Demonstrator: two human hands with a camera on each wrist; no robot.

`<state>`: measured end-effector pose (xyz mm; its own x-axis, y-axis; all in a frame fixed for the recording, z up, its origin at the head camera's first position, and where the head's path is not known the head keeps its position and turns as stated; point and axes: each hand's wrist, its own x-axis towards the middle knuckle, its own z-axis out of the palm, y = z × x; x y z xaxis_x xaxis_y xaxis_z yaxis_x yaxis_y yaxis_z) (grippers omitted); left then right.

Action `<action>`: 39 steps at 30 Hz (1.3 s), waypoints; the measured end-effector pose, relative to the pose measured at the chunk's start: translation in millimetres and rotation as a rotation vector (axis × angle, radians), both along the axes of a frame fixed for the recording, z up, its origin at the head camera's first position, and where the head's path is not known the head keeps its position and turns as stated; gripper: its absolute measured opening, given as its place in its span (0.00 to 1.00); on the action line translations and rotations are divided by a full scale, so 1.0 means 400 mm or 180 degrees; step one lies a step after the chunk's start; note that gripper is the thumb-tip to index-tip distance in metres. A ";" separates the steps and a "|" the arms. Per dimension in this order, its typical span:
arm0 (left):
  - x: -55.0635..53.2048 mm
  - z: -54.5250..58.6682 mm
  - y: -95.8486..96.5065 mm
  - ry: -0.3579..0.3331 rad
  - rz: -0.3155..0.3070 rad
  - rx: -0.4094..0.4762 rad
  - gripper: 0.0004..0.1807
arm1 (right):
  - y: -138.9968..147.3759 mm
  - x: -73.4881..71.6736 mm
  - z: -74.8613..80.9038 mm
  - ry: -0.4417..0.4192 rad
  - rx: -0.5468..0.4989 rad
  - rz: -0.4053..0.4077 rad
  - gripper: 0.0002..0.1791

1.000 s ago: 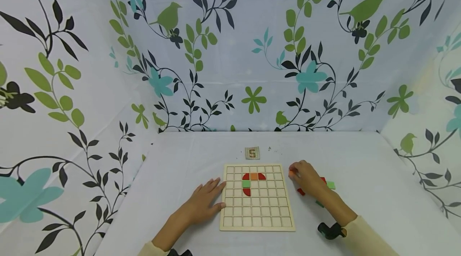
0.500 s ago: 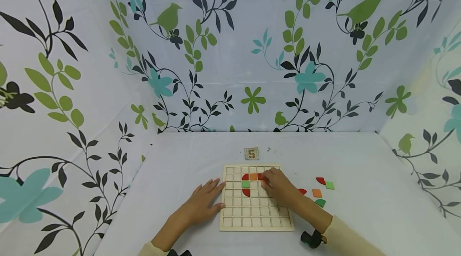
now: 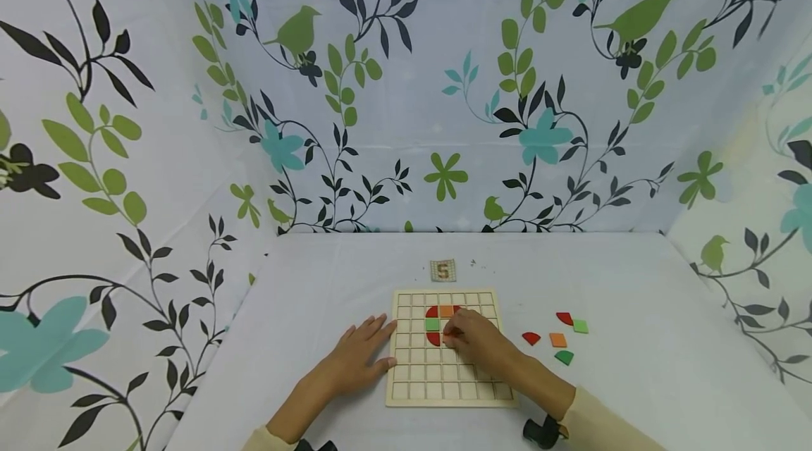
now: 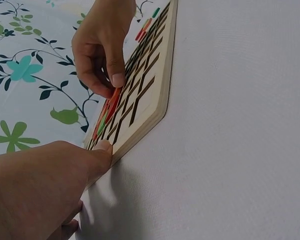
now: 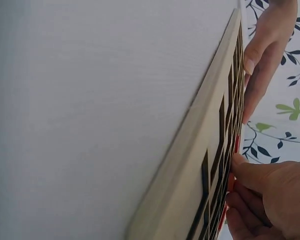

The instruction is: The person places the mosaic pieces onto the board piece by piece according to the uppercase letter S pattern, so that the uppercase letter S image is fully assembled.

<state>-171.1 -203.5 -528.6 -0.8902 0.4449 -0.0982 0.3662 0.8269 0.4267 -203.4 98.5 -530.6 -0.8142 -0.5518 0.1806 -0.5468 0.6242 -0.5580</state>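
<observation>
A wooden grid board lies flat on the white table. My left hand rests at its left edge, fingers extended and thumb touching the rim. Over the middle of the board, my right hand pinches a small orange tile between thumb and fingers, low over a cell. Just left of those fingertips are a light green square tile and a red quarter-round tile. Above them sit another red quarter-round and an orange square; a third red piece is partly hidden behind the right hand.
Right of the board lie loose tiles: two red quarter-rounds, an orange square, a light green square and a dark green quarter-round. Behind the board is a small patterned card. Patterned cloth hangs around the table.
My right hand has carried the orange tile leftward from the loose tiles onto the board, then lower and further left toward the red quarter-round. The left hand has stayed at the board's edge.
</observation>
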 end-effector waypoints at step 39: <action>-0.007 -0.016 -0.001 0.0046 -0.0008 -0.0038 0.40 | 0.127 -0.022 0.028 -0.0293 0.0028 -0.0753 0.07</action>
